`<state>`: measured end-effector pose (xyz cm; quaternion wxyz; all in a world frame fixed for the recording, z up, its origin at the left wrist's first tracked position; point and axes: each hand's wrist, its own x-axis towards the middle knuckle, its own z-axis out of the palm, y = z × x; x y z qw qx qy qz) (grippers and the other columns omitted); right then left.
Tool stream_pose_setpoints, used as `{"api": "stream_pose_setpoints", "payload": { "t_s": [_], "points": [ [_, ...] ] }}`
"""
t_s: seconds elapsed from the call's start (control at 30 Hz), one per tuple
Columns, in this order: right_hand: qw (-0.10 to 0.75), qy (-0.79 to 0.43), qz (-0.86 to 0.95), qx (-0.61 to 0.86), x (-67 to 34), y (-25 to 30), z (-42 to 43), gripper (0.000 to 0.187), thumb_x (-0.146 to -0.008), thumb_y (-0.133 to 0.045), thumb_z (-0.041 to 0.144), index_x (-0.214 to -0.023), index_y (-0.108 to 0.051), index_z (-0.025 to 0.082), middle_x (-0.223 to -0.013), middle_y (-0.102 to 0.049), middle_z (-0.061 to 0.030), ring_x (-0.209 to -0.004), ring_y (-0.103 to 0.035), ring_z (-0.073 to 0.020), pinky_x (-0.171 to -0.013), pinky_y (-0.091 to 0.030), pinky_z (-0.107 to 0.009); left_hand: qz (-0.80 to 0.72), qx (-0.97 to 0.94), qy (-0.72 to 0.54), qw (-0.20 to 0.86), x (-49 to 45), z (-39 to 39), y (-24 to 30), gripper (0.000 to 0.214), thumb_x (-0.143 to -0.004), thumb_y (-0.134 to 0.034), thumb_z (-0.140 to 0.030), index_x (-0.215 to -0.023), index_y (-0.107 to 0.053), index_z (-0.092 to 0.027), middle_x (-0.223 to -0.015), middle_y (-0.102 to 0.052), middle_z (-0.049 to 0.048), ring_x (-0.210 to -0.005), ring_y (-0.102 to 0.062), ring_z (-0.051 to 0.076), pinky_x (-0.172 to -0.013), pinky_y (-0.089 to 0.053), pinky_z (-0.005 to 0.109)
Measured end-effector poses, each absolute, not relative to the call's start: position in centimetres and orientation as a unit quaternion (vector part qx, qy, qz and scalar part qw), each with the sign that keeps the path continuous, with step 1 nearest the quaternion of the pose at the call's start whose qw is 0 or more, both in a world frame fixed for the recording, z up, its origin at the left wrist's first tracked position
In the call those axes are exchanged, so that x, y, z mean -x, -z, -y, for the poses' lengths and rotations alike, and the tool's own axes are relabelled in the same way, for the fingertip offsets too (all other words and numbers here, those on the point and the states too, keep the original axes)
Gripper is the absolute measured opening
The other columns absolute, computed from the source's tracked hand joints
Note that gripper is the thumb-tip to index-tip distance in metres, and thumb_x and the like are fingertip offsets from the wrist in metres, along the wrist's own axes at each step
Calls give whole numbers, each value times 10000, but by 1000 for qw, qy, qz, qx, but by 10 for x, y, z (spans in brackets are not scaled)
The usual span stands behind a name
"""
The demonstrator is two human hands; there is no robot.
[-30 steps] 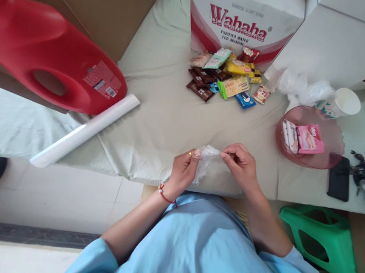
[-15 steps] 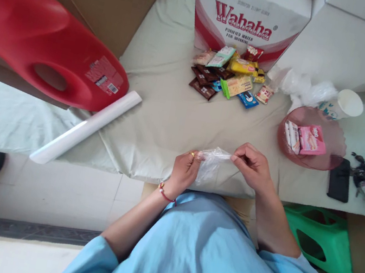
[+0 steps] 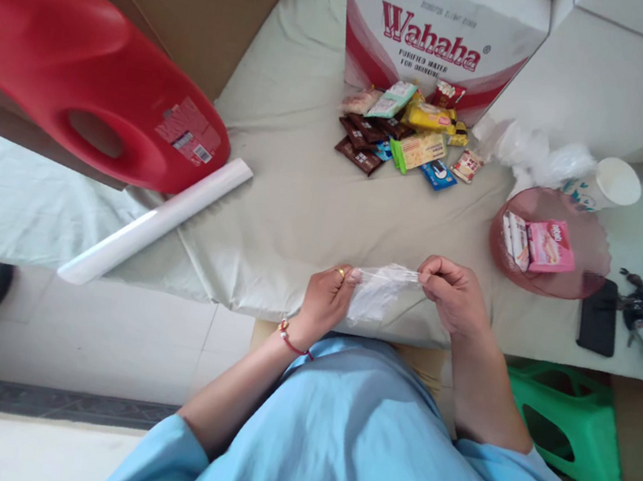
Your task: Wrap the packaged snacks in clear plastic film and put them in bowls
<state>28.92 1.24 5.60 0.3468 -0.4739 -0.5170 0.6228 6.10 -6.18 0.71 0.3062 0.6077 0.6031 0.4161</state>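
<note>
A small clear plastic bag is stretched between my two hands at the near edge of the cloth-covered table. My left hand, with a ring and a red wrist band, pinches the bag's left corner. My right hand pinches its right corner with closed fingers. The bag hangs down slightly between them. A pile of small snack packets lies farther back in the middle of the table.
A Wahaha water carton stands behind the snacks. A pink plate with wafer packs, a paper cup, crumpled plastic bags, a black phone and keys lie right. A red jug and white roll lie left. A green stool sits below.
My hands have pulled apart, the right one moving to the right, and the plastic bag is now stretched wider between them.
</note>
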Motion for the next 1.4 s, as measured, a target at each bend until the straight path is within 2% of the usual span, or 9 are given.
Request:
{"api": "stream_pose_setpoints", "payload": {
  "t_s": [0.13, 0.27, 0.33, 0.4, 0.57, 0.73, 0.97, 1.13, 1.4],
  "points": [
    [338, -629, 499, 491, -291, -53, -12, 162, -751, -735, 334, -713, -643, 206, -582, -419, 67, -538, -252, -83, -537, -181, -276, -609, -626, -413, 260, -62, 63, -6, 420, -1102, -418, -449, -946, -717, -198, -805, -635, 25, -696, -584, 144, -675, -454, 281],
    [323, -622, 518, 490, -289, -51, -13, 187, -763, -714, 367, -714, -621, 212, -586, -406, 71, -542, -259, -84, -541, -212, -268, -596, -677, -426, 74, -62, 59, -2, 314, -1018, -629, -380, -1283, -684, -223, -1176, -647, 116, -1063, -625, 226, -889, -506, 357],
    [302, -626, 524, 491, -286, -48, -13, 201, -763, -703, 384, -712, -608, 214, -583, -404, 72, -540, -270, -85, -538, -223, -264, -560, -718, -414, -4, -62, 55, 1, 282, -1008, -640, -282, -1283, -698, -280, -1221, -657, 113, -1181, -591, 253, -979, -465, 398],
    [285, -626, 528, 498, -283, -45, -15, 212, -756, -694, 403, -714, -603, 217, -577, -407, 73, -540, -287, -89, -534, -239, -260, -520, -755, -397, -35, -63, 49, 3, 267, -1013, -618, -217, -1231, -721, -332, -1195, -693, 83, -1178, -594, 238, -996, -419, 404],
    [260, -596, 561, 512, -277, -41, -24, 290, -778, -698, 481, -734, -606, 210, -603, -461, 59, -570, -365, -102, -552, -303, -257, -471, -817, -330, 40, -60, 38, 5, 211, -1056, -549, -222, -1167, -705, -309, -942, -737, 35, -952, -617, 189, -829, -361, 382],
    [221, -489, 644, 545, -276, -33, -36, 268, -807, -658, 455, -735, -619, 199, -665, -548, 21, -619, -441, -127, -582, -340, -278, -447, -838, -314, 14, -52, 40, 0, 241, -1075, -467, -176, -1212, -654, -241, -897, -711, 43, -804, -560, 182, -726, -357, 366],
    [181, -429, 725, 508, -269, -23, -40, 177, -818, -607, 349, -715, -614, 205, -654, -546, 13, -620, -458, -136, -606, -353, -282, -464, -837, -288, 35, -36, 50, -8, 246, -1086, -450, -205, -1242, -639, -213, -920, -687, 66, -831, -576, 202, -739, -418, 361],
    [187, -403, 736, 510, -268, -21, -41, 144, -807, -610, 315, -709, -609, 209, -681, -568, 3, -639, -477, -138, -618, -354, -278, -504, -821, -266, 32, -26, 50, -11, 285, -1096, -415, -221, -1108, -698, -196, -913, -693, 75, -810, -571, 205, -723, -429, 355],
    [201, -434, 693, 540, -275, -21, -40, 185, -799, -629, 373, -719, -622, 207, -689, -585, 0, -639, -479, -140, -604, -362, -283, -563, -697, -424, 132, -30, 61, -29, 186, -1061, -535, -217, -1079, -719, -235, -971, -711, 41, -866, -664, 149, -760, -516, 278]
  ]
}}
